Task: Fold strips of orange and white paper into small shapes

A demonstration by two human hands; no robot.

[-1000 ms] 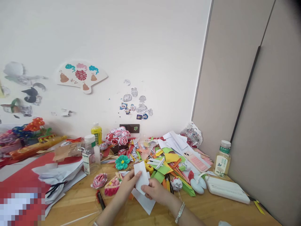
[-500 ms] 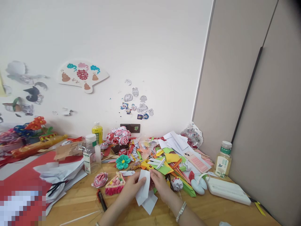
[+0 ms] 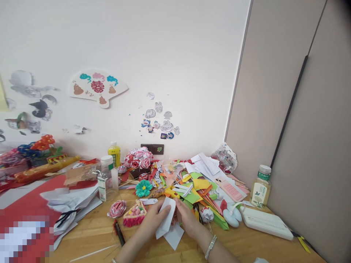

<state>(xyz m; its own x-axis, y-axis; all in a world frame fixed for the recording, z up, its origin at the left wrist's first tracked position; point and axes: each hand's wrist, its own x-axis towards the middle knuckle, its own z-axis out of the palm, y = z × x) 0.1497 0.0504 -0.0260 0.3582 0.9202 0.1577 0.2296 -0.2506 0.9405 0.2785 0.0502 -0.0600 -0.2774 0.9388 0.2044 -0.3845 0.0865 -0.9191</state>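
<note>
My left hand (image 3: 152, 221) pinches a folded piece of white paper (image 3: 168, 220), its thumb lying across the front. At the paper's upper right edge is my right hand (image 3: 189, 221), thumb up and fingers curled in behind; the fingertips are partly hidden. Just below, another white paper piece (image 3: 175, 237) lies on the wooden table (image 3: 153, 252). Left of my hands sit a triangular box with a pink fuzzy border (image 3: 135, 215), a pink and white paper rose (image 3: 117, 209) and a black and red pen (image 3: 119, 233).
Behind my hands spreads a heap of coloured paper scraps (image 3: 192, 195) with a yellow glue gun (image 3: 171, 192) and a teal flower (image 3: 143, 188). A pink calculator (image 3: 231, 190), a white device (image 3: 265, 222) and a bottle (image 3: 261, 186) stand right. A clear jar (image 3: 107, 182) is left.
The lower end of the folded paper has swung slightly left in my left hand. My right thumb has shifted a little at the paper's edge. The view has moved slightly.
</note>
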